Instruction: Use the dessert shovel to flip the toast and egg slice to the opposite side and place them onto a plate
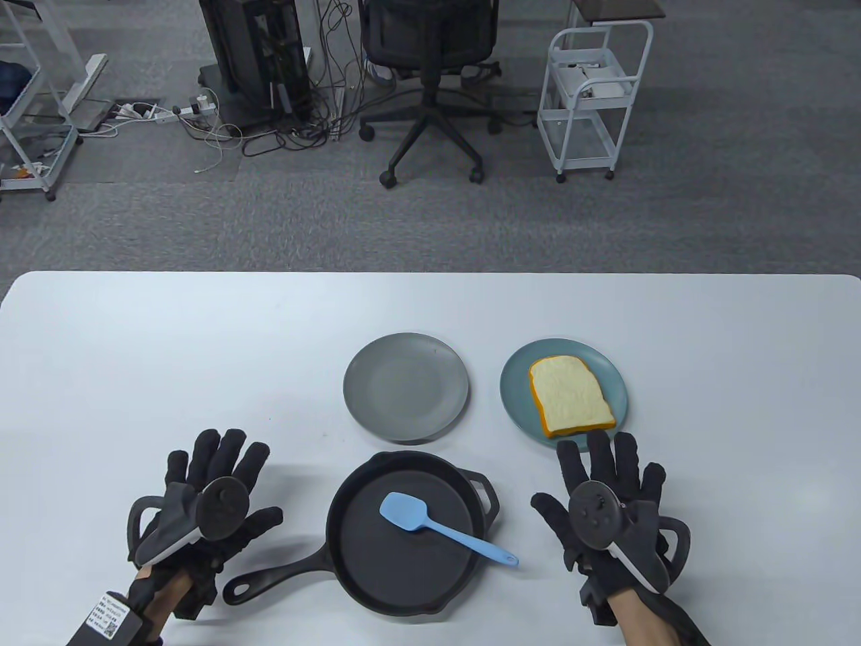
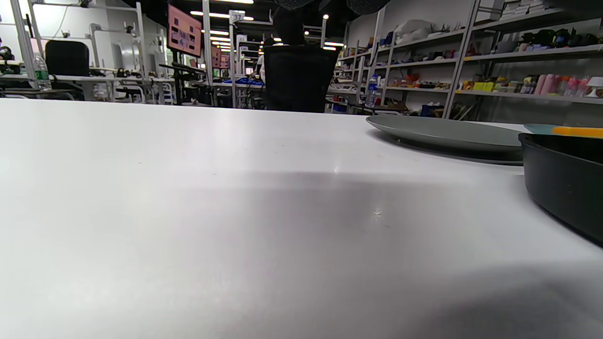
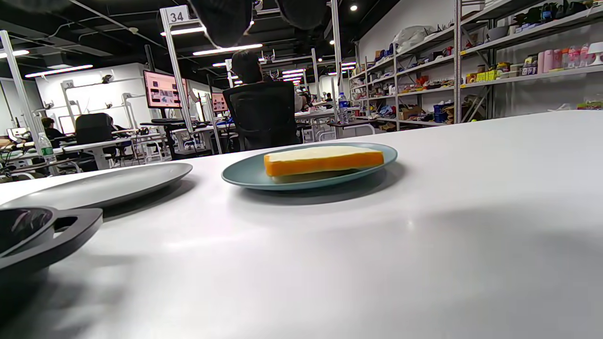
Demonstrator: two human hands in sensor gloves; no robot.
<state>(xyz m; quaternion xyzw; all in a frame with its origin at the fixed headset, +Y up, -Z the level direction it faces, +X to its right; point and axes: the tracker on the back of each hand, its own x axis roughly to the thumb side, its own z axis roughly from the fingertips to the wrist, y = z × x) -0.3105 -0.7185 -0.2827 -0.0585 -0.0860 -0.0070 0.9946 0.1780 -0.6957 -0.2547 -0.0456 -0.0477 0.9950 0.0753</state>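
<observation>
Both hands are lying flat and released on the desk — the blue shovel, sitting loose in the pan, is risking a slip when grabbed.

A lab — stocked shelving, monitors, numbered workstations

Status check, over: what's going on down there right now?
Both hands open, flat on table. Blue shovel lying in pan. Toast on teal plate. No egg visible.

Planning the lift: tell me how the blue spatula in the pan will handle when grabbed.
The blue spatula looks thin and small, so probably light. Its soft-looking blade may flex under the toast. Its handle overhangs the skillet rim, so the right hand could likely pinch it there.
</observation>
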